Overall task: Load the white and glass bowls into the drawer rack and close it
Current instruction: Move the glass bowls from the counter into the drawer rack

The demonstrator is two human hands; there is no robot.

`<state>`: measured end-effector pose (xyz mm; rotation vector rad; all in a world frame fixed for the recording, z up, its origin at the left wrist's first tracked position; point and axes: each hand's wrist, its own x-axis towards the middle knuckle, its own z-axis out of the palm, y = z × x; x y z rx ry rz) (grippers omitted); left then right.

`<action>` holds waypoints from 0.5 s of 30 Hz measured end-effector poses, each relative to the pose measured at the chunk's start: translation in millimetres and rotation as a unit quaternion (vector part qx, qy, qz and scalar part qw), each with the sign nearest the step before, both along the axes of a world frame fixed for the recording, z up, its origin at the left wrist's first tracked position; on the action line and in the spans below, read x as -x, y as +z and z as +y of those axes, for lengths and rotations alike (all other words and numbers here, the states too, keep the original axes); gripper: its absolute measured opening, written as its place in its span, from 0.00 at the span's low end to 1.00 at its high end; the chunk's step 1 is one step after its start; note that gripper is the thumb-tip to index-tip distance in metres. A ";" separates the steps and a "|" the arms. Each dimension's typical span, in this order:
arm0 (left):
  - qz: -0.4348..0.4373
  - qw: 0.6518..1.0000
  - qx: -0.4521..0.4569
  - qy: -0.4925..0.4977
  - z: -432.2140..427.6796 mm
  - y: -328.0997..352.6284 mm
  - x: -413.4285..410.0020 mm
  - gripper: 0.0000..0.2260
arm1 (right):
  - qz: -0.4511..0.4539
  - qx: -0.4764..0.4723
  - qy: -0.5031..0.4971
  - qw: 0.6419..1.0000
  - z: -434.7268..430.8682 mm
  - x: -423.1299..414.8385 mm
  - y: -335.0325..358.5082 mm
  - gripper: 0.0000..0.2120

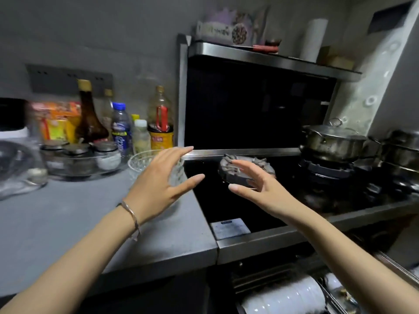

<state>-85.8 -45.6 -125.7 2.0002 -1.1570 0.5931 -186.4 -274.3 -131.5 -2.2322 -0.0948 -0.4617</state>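
A cut-glass bowl [145,163] stands on the grey counter [68,223] near its right edge, partly hidden behind my left hand [158,184]. That hand hovers over the bowl with fingers spread, holding nothing. My right hand [254,184] is open too, fingers apart, above the black stove top just right of the bowl. At the bottom, the drawer rack [337,300] is pulled out below the stove, with a row of white bowls [285,298] standing on edge in it.
Bottles [90,114], spice jars in a glass dish [79,157] and snack packets crowd the back of the counter. A grey cloth [247,164] lies on the stove. A lidded steel pot [333,139] and other pots sit on the burners at right.
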 end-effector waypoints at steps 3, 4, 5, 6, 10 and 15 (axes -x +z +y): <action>0.010 0.999 0.008 0.039 27.2 0.0 -21.1 0.33 | -0.003 0.001 0.028 1.000 23.3 -31.8 1.6 0.31; 0.015 0.999 0.009 0.050 34.8 -1.3 -28.0 0.33 | -0.003 0.001 0.036 0.999 30.7 -41.9 1.5 0.29; 0.017 0.998 0.008 0.061 41.6 -3.3 -35.0 0.33 | -0.002 0.002 0.044 0.999 37.9 -51.9 1.1 0.29; 0.021 0.997 0.005 0.071 47.6 -5.9 -42.0 0.33 | -0.001 0.002 0.051 0.999 44.4 -61.2 1.0 0.29; 0.078 0.991 -0.005 0.109 64.8 -17.7 -66.4 0.36 | 0.006 -0.013 0.071 0.997 66.2 -94.3 0.0 0.32; 0.186 0.976 -0.016 0.110 68.3 -33.4 -88.2 0.45 | 0.026 -0.065 0.086 0.994 80.0 -120.2 -5.7 0.38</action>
